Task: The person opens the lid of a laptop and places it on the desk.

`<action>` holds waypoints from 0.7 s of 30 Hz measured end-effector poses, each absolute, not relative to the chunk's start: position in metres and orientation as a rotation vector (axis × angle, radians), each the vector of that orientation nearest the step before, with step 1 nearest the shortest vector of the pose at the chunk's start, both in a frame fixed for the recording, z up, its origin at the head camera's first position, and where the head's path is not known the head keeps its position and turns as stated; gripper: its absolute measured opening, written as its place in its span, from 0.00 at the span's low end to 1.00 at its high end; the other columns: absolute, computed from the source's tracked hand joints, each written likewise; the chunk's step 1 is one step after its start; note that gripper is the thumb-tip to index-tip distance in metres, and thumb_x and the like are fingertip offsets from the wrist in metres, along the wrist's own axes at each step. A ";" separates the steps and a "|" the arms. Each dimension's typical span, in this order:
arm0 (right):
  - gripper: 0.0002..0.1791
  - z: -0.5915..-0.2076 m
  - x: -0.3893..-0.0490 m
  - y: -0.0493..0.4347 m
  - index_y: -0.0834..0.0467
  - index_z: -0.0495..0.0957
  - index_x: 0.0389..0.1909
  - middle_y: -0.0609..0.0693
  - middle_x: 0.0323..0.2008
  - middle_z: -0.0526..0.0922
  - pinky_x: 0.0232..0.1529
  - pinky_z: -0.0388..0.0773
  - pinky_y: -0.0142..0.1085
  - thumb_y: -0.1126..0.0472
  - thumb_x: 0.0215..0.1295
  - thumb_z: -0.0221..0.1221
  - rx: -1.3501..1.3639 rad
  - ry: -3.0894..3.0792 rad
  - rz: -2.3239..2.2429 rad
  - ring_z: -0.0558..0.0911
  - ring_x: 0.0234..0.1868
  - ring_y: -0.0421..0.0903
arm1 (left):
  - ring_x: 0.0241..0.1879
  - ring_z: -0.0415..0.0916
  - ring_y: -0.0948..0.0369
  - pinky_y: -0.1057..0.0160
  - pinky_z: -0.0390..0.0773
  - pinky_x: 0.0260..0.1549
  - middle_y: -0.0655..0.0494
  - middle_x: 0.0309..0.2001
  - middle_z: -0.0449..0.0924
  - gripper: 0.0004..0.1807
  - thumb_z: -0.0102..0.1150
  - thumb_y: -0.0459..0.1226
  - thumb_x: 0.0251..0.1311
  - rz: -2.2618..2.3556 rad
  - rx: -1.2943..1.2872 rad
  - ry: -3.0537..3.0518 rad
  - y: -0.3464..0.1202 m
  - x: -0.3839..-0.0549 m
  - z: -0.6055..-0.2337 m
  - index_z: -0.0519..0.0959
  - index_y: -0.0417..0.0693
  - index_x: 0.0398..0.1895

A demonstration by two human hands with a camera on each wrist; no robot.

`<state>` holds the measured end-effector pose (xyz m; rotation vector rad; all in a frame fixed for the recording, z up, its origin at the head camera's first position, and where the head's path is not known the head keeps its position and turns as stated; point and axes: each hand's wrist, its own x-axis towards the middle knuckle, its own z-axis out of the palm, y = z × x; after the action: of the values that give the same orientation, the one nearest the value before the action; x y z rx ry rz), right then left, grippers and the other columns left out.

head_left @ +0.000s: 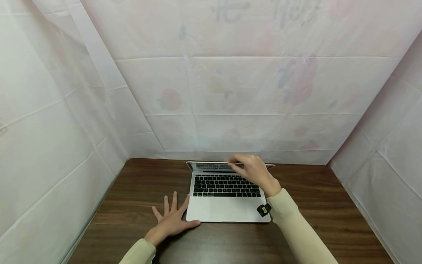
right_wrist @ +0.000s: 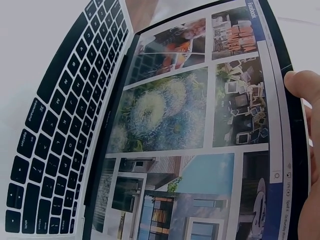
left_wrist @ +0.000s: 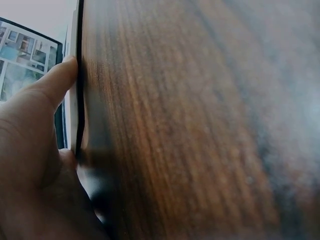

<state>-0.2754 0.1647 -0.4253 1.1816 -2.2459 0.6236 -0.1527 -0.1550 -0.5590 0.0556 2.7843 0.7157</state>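
Note:
A silver laptop with black keys lies unfolded on the table. Its screen, lit with a page of pictures, tilts up from the hinge. My right hand pinches the top edge of the lid right of its middle, thumb on the screen side and fingers behind, mostly hidden. At the laptop's front left corner, my left hand lies spread out. Its thumb touches the front edge and its index fingertip is right at the left side. The other fingers stretch over the wood.
Dark brown wood of the table extends on both sides of the laptop. A pale printed cloth hangs behind the table's far edge, with white cloth at left and right. A small black device sits at the right wrist.

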 end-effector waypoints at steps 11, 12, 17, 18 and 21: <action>0.06 -0.421 -0.278 0.163 0.54 0.85 0.42 0.48 0.37 0.91 0.29 0.83 0.34 0.63 0.67 0.69 1.193 -2.249 0.653 0.89 0.32 0.41 | 0.79 0.15 0.33 0.26 0.01 0.55 0.43 0.84 0.22 0.64 0.57 0.80 0.46 0.713 0.056 2.785 -0.155 -0.150 -0.556 0.44 0.73 0.84; 0.05 -0.420 -0.278 0.163 0.55 0.86 0.42 0.48 0.38 0.91 0.30 0.83 0.34 0.63 0.67 0.69 1.191 -2.255 0.655 0.89 0.33 0.42 | 0.79 0.15 0.32 0.24 0.02 0.55 0.42 0.84 0.23 0.63 0.57 0.80 0.47 0.716 0.057 2.783 -0.155 -0.150 -0.555 0.44 0.72 0.84; 0.05 -0.417 -0.278 0.162 0.55 0.86 0.43 0.49 0.38 0.91 0.34 0.85 0.37 0.62 0.68 0.68 1.171 -2.311 0.674 0.90 0.36 0.42 | 0.79 0.18 0.32 0.23 0.05 0.56 0.41 0.84 0.25 0.63 0.57 0.79 0.48 0.702 0.050 2.776 -0.155 -0.150 -0.551 0.47 0.69 0.84; 0.05 -0.416 -0.278 0.162 0.55 0.87 0.43 0.49 0.39 0.91 0.35 0.86 0.37 0.62 0.69 0.67 1.169 -2.320 0.678 0.90 0.37 0.43 | 0.79 0.17 0.32 0.23 0.04 0.56 0.41 0.84 0.25 0.63 0.57 0.80 0.48 0.700 0.046 2.773 -0.155 -0.150 -0.551 0.46 0.70 0.84; 0.05 -0.415 -0.280 0.162 0.55 0.87 0.43 0.49 0.39 0.91 0.35 0.86 0.38 0.61 0.69 0.67 1.165 -2.332 0.691 0.90 0.37 0.43 | 0.79 0.15 0.34 0.25 0.02 0.55 0.43 0.84 0.22 0.63 0.56 0.81 0.47 0.703 0.045 2.769 -0.154 -0.149 -0.551 0.43 0.73 0.84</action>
<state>-0.2799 0.1622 -0.4150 1.1650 -2.3318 0.6912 -0.1487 -0.1545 -0.5515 0.0449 2.7695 0.7033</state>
